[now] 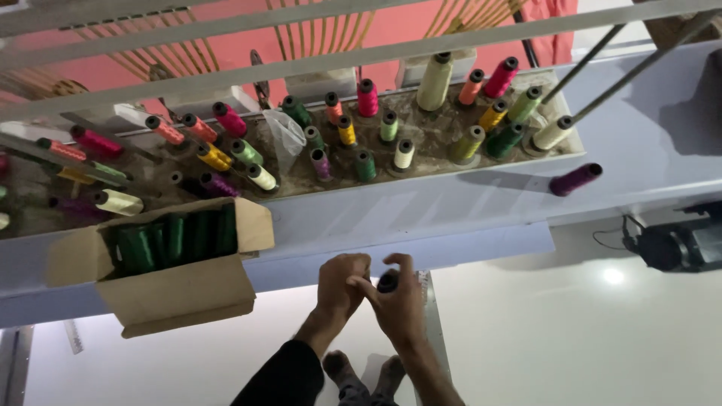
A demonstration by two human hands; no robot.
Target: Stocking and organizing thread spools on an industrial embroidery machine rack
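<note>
Two hands meet low in the middle of the view, yours, raised in front of a pale shelf edge. Your right hand (397, 301) holds a small dark spool (388, 281), its fingers curled around it with the thumb and forefinger arching over the top; only the spool's dark end shows, so you cannot tell its colour or exactly how its long axis runs, though it seems to point up and away from you. Your left hand (342, 284) is closed in a loose fist, touching the right hand's fingers just beside the spool; whether it pinches a thread end is too small to tell. Straight above the hands, beyond the shelf edge, sits a long dusty tray (444, 162) of upright pegs carrying many thread spools in pink, green, yellow, cream and orange, standing close together with a few gaps between them. Up and to your left, nearer your left hand, an open cardboard box (180, 289) rests tilted on the shelf, packed with green spools (177, 239) lying side by side. Up and to the right, well apart from both hands, a purple spool (575, 179) lies on its side on the shelf. White bars (376, 53) cross overhead above the tray. Below and to the right of your hands lies an open white surface (571, 338).
</note>
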